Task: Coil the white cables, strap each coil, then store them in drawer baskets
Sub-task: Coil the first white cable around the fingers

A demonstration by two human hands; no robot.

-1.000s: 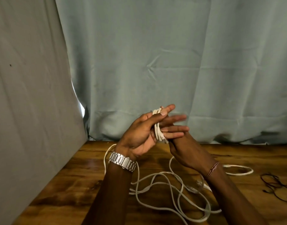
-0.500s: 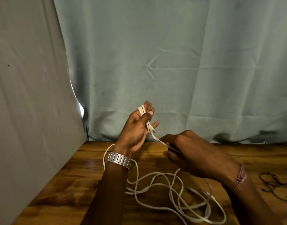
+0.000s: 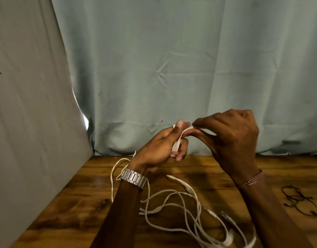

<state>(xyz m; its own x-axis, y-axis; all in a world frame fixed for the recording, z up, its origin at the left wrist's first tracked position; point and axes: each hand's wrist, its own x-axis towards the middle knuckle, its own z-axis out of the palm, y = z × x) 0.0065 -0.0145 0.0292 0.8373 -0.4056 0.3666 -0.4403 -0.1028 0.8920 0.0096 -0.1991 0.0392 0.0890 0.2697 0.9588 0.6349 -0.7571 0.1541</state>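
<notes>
The left hand (image 3: 159, 147) was raised above the wooden table (image 3: 78, 203), with its fingers curled round a small coil (image 3: 176, 146) of white cable, and the thumb pressed on the top of the turns. The right hand (image 3: 231, 140) was just beside it, a little higher, and pinched the next piece of the same cable between the thumb and the first fingers, close to the left thumb. The rest of the white cables (image 3: 181, 203) lay loose on the table under both wrists, in wide crossing loops, with some plugs near the front edge; one strand went up behind the left wrist, near the metal watch (image 3: 133, 177). At the far right of the table some thin black straps (image 3: 301, 201) lay in a small heap, well apart from the hands. I judge that the cable is light, thin and soft, so it bends easily, but the turns can spring open or slip off the fingers if the thumb lets go. The crossing loops below may also catch on each other. It seems best to take the strand close to the coil and let it slide through the fingers. No drawer or basket was in view.
</notes>
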